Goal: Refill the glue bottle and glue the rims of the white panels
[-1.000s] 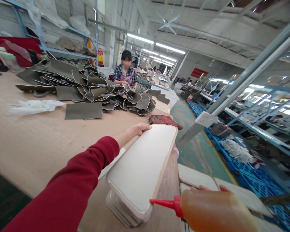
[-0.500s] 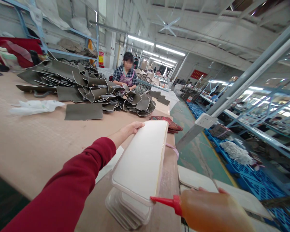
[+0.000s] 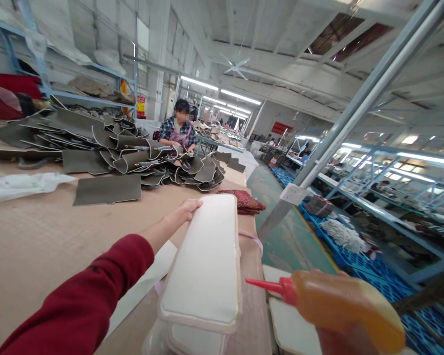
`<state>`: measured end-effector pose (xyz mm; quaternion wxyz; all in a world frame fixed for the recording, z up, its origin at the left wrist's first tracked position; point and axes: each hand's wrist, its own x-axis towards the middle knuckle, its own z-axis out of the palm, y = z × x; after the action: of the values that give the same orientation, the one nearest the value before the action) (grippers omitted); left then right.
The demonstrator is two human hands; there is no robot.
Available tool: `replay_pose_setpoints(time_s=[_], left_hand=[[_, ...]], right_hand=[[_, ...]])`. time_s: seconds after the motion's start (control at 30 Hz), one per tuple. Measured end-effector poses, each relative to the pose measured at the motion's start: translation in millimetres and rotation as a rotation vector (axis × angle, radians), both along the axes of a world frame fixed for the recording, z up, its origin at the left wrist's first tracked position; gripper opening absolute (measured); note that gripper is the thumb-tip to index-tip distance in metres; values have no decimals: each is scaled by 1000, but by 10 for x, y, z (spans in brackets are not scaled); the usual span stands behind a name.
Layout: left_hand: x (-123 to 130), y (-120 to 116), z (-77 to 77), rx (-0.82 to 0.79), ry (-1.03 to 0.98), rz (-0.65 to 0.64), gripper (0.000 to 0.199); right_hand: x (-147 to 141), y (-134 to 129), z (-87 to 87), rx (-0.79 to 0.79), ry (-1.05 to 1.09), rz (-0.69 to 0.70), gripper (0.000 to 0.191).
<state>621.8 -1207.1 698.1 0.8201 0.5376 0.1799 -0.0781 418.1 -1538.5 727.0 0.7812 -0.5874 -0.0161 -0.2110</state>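
My left hand grips the far left edge of a white rounded panel, thumb on top. The panel lies tilted above a stack of similar panels at the table's near edge. A line of yellowish glue shows along its right rim. In my right hand is a glue bottle with amber contents and a red nozzle. The nozzle points left and its tip is a little to the right of the panel, apart from it. Most of my right hand is hidden behind the bottle.
Olive-grey leather-like pieces are heaped across the table. A co-worker sits behind them. Patterned red cloth lies at the table's right edge. More white panels are below on the right, near a slanted metal post.
The glue bottle's tip has left the panel's near right corner and moved up and right. My left hand still holds the panel. The whole view has shifted slightly.
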Motion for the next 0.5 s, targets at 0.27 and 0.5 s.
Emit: replay_pose_setpoints(time_s=[0.27,0.5], left_hand=[[18,-81,63,-12,4,-40,19],[7,-47,27,-59,16,-26,16]], right_hand=[[117,-37,72,102,101,126,78],[207,-248,-117,84,129,196,78]])
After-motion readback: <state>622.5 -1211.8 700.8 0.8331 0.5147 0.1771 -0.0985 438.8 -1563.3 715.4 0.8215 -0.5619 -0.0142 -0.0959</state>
